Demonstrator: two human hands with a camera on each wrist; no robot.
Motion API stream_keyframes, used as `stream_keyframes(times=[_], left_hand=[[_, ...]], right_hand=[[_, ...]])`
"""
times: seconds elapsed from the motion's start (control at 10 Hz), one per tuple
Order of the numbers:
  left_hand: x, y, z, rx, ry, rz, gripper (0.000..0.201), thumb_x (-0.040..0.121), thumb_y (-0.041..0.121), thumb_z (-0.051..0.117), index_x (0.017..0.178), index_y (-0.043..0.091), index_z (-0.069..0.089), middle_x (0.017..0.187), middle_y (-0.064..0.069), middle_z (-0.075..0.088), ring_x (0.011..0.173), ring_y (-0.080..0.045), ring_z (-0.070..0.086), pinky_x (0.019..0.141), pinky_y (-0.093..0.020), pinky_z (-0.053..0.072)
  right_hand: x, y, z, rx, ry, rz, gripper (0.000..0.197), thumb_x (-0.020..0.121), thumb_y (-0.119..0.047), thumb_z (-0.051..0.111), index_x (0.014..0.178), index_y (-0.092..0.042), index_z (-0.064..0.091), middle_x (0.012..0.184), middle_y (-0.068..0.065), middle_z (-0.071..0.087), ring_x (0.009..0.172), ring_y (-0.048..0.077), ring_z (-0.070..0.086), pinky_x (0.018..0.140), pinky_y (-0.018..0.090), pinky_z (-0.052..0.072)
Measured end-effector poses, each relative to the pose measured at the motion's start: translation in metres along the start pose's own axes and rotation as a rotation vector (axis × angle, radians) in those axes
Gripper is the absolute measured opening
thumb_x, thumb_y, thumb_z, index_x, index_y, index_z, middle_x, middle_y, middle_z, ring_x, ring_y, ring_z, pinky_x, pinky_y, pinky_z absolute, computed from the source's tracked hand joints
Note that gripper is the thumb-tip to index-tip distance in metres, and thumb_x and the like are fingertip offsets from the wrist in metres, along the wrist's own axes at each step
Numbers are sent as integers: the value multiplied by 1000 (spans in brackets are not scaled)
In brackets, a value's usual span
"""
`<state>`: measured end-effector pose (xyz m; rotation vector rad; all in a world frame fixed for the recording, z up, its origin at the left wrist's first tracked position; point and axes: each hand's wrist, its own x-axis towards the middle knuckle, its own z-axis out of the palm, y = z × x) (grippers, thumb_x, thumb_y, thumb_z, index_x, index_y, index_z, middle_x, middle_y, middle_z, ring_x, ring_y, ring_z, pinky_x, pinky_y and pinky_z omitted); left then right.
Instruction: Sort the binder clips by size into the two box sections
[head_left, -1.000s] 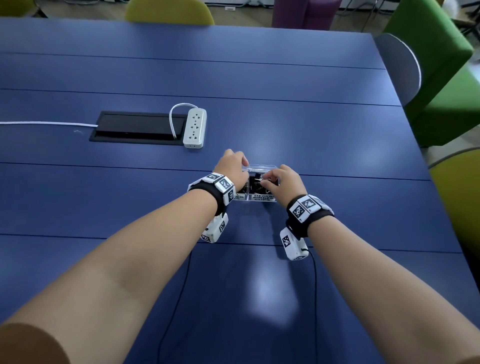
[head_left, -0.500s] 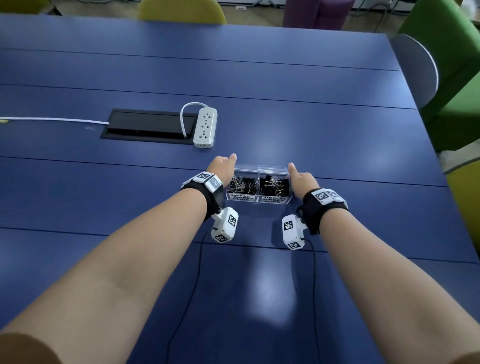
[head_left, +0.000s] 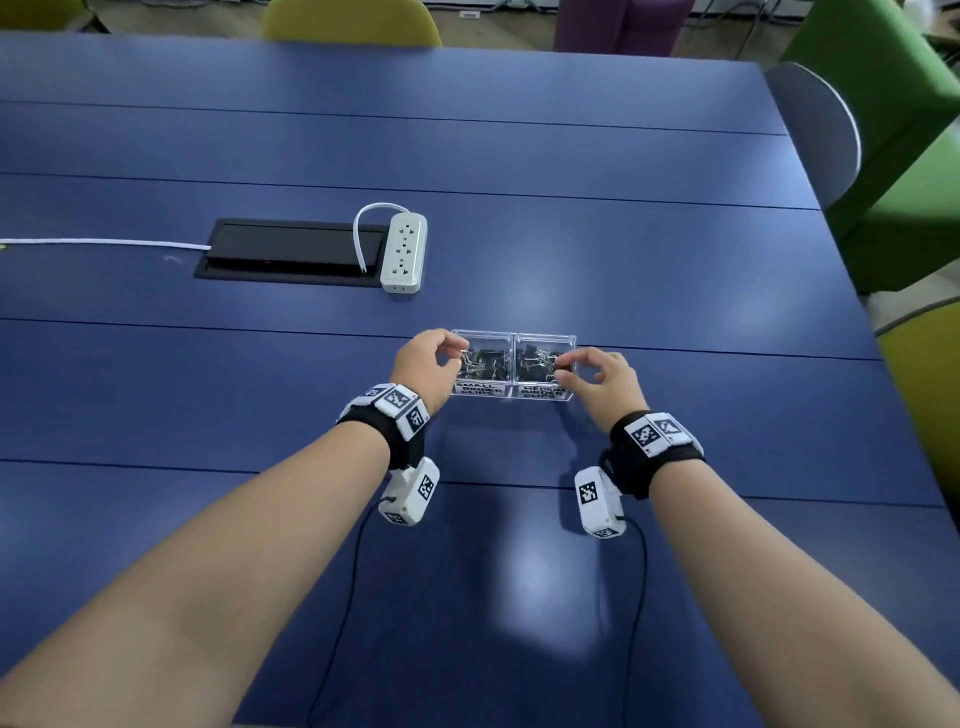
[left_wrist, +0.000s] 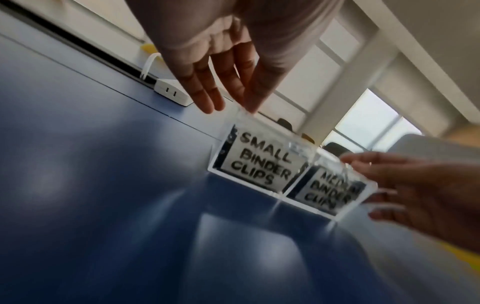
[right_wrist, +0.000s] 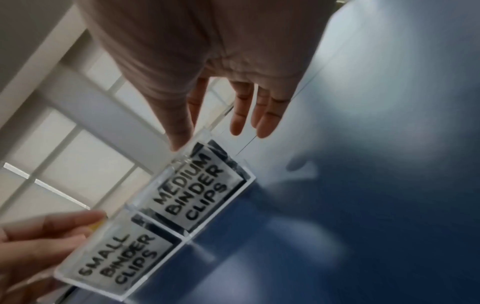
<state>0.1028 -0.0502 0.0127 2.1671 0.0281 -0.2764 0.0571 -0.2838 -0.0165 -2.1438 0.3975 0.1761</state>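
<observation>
Head view: the clear box (head_left: 513, 397) sits mid-tabletop (head_left: 675, 291), bare surface all round; left hand (head_left: 423, 366) and right hand (head_left: 605, 382) flank it, fingers relaxed, empty. Wrist views alone read its labels.

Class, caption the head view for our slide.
Both hands, left hand and right hand, flank the labelled clear two-section box of binder clips.

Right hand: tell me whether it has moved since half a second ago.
Yes. The right hand has moved left, from beside the right end of the clear box to above its medium section.
</observation>
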Motion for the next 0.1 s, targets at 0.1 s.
stream_keyframes(times=[0.1], left_hand=[[-7,0,-2,-11,91,29,19,86,2,57,98,12,68,94,4,64,87,-9,58,82,-18,42]], right_hand=[[-2,-10,-3,10,65,-33,22,81,-38,68,72,-56,59,107,-1,50,116,30,46,105,43,40]])
